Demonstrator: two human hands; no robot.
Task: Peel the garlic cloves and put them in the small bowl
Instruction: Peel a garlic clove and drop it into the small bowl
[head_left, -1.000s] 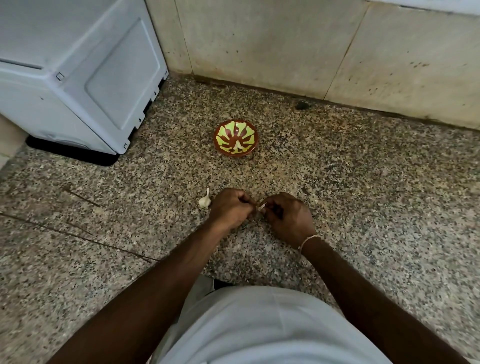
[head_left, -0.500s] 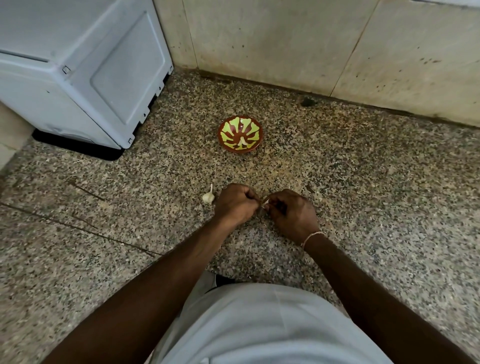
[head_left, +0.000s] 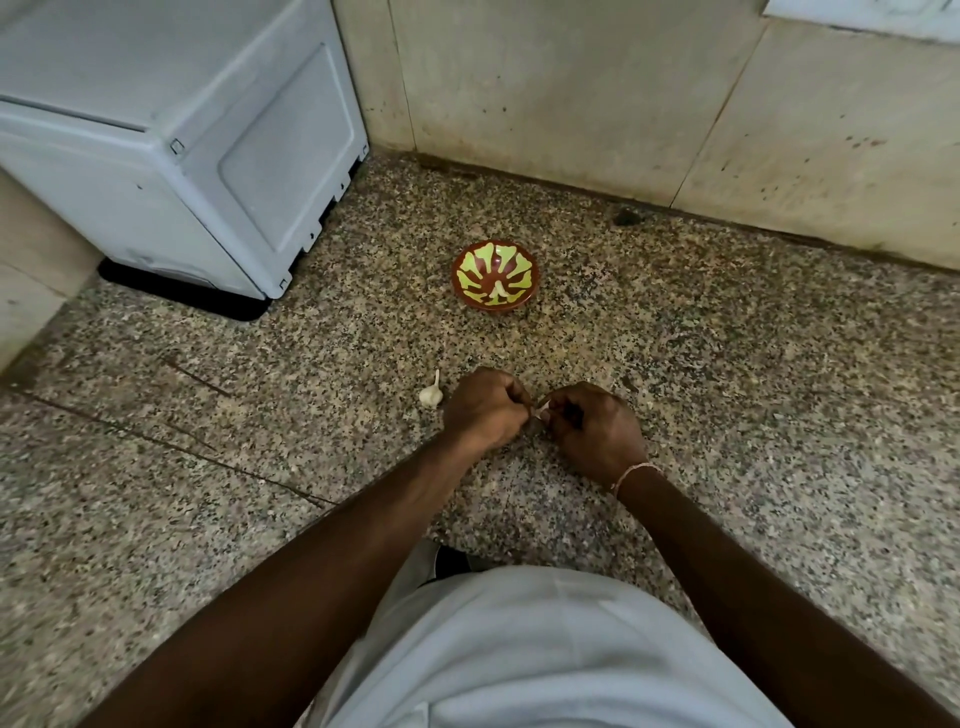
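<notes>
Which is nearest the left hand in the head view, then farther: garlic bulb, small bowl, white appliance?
From the left hand:
1. Garlic bulb, just to its left on the floor.
2. Small bowl, ahead toward the wall.
3. White appliance, far left corner.

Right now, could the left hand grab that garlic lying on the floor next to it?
Probably yes. The garlic bulb lies bare on the floor just beside the left hand, nothing between them. But both hands, left and right hand, pinch a clove, so it must let go first.
</notes>
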